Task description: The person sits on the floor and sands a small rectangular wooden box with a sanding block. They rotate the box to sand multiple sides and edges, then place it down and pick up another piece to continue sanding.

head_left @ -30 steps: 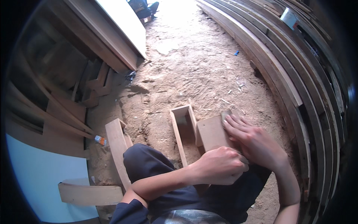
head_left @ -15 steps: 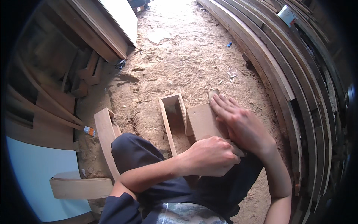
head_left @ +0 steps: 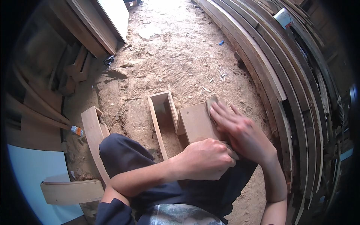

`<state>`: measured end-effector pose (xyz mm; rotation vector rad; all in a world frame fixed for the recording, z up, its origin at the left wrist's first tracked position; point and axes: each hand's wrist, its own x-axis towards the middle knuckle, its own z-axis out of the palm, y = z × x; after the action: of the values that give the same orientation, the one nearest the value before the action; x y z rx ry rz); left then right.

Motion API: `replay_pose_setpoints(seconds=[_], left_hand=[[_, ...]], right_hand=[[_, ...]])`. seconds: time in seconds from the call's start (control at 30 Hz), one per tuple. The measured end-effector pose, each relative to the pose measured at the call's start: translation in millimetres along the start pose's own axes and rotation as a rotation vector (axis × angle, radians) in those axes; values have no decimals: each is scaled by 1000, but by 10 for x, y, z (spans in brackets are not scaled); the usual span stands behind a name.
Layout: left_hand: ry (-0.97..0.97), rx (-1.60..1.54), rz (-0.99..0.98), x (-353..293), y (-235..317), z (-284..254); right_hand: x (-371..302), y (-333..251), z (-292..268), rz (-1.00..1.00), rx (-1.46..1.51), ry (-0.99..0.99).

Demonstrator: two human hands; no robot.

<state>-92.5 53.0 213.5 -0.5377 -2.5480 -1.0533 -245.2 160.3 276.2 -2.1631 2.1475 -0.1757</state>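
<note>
A pale wooden box (head_left: 197, 122) rests by my right knee, its flat face upward and a small dark hole near one corner. My right hand (head_left: 240, 133) lies over the far right part of that face, fingers stretched out and slightly blurred. Under its fingertips shows a tan strip (head_left: 211, 104) that looks like sandpaper. My left hand (head_left: 208, 159) is a fist at the box's near end. A greyish edge sticks out beside its fingers, but what it grips is hidden. An open-topped wooden drawer frame (head_left: 159, 125) stands just left of the box.
Sawdust covers the floor (head_left: 150, 67). Long stacked planks (head_left: 270, 75) line the right side, with a white container (head_left: 283, 18) on top. Left of my knee are a wooden drawer (head_left: 92, 129), another wooden piece (head_left: 73, 191), an orange-and-white packet (head_left: 77, 130) and a white panel (head_left: 33, 176).
My right hand and the tan strip have slid slightly toward me along the box, showing its far corner. The left fist stays at the near end. The whole view has shifted a little.
</note>
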Motion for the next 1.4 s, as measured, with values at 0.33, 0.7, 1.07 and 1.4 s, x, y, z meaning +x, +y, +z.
replay_pose_setpoints(seconds=[0.33,0.7,1.07,1.4], left_hand=[[2,-4,7,75,-18,55],[36,18,-29,97,21,29],[2,-18,25,38,-81,40],[-35,-39,2,18,-72,3]], right_hand=[[169,50,-6,56,-15,54],[320,79,114,-42,-23,71],[415,-13,1,-76,-30,18],[366,-52,48,-80,-41,-9]])
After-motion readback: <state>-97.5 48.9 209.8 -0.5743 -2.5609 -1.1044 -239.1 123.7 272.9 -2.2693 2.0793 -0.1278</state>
